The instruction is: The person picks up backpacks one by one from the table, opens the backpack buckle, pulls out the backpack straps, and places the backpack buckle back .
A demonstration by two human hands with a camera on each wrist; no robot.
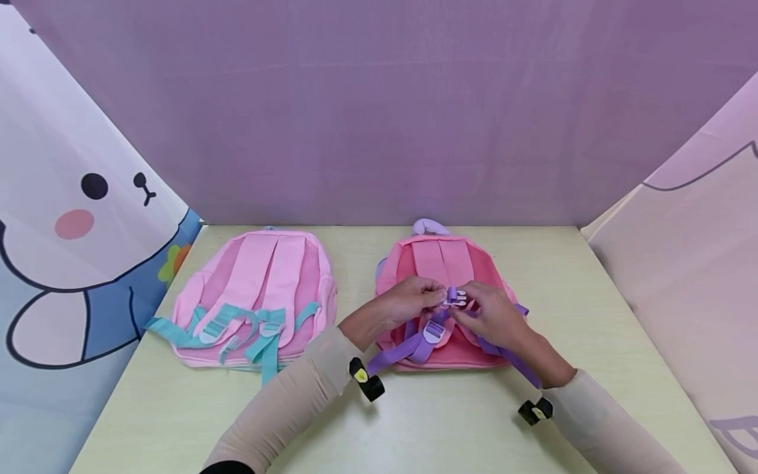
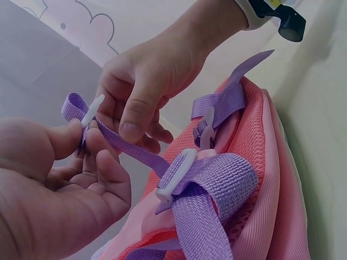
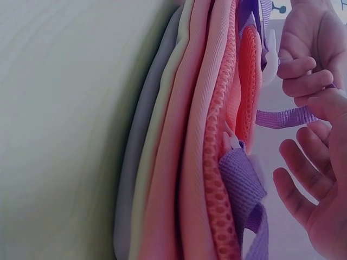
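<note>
A coral-pink backpack (image 1: 485,263) lies back side up, its purple straps (image 1: 393,355) spread across it. Over its middle, my left hand (image 1: 408,303) pinches a white plastic buckle (image 2: 92,111) between thumb and fingers, with purple webbing looped through it. In the head view the buckle's prongs point right. My right hand (image 1: 488,316) is close against the prong side, thumb and fingers loosely bent and apart beside the webbing. In the right wrist view its other fingers (image 3: 306,168) are spread. A white strap adjuster (image 2: 176,176) sits lower on the strap.
Left of it on the pale table (image 1: 450,421) lies a light pink backpack (image 1: 201,289) with turquoise straps (image 1: 269,349). A purple cloth wall (image 1: 379,118) stands behind the table, with printed panels (image 1: 77,276) at both sides.
</note>
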